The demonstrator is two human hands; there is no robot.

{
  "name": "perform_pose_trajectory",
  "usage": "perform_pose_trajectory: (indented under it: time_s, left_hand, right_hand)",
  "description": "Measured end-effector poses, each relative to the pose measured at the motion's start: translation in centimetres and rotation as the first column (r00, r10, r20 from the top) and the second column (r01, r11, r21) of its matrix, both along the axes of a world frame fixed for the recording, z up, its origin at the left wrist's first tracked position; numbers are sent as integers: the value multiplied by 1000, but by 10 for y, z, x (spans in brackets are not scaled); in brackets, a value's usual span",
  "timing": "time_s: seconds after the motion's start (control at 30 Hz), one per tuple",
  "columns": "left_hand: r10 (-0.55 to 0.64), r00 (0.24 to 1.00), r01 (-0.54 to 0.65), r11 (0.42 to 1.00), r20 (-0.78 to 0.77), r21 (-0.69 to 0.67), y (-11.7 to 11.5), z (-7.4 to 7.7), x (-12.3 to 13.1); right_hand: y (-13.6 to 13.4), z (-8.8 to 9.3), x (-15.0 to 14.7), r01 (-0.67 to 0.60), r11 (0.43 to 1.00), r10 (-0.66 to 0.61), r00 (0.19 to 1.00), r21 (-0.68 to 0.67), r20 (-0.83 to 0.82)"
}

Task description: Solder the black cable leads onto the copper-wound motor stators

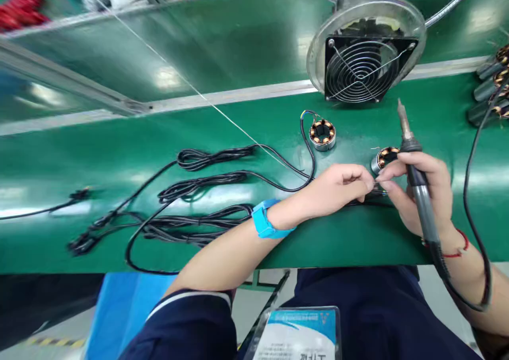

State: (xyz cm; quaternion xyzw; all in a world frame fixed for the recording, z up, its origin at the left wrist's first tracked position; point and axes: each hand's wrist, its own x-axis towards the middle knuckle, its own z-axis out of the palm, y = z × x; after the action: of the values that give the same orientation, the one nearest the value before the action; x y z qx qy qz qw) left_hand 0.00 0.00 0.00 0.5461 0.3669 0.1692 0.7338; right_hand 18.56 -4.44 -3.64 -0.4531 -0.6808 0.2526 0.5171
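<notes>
Both the left hand (345,189) and right hand (429,185) pinch at what looks like a thin wire (376,182); the right also grips a soldering iron (425,206), pointed away, presumably sparing fingers. A coil ring (382,159) sits just beside, seemingly within reach.

On our green table (119,148), our left hand (344,187) and right hand (427,190) meet at the fingertips; what they pinch is too small to make out. Our right hand also holds a soldering iron (421,190), its tip pointing away from us. One copper-wound ring (323,145) stands beyond our left hand, and another ring (380,161) just beside our right fingers. Black cords (207,181) lie bundled to the left, and a round-grilled fan (361,73) faces us from behind.
</notes>
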Motion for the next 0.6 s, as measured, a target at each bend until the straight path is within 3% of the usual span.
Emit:
perform_pose_trajectory:
  time_s: [0.13,0.23,0.4,0.47,0.6]
  left_hand:
    - [80,996,-80,997,-32,13,-4,-3,4]
    - [137,988,-126,983,-74,136,-3,-5,4]
    - [200,974,-158,940,-111,303,4,-11,3]
    - [206,972,-163,935,-110,314,6,-13,2]
    - [230,969,-189,923,-89,334,8,-17,2]
  right_hand:
    - [0,2,-4,-22,999,20,998,24,53]
    - [2,2,-4,-24,999,20,994,34,106]
    - [8,-8,10,230,970,-212,957,-73,197]
    - [10,-12,15,277,948,-235,941,-156,245]
    - [11,-13,17,173,965,-133,970,-196,201]
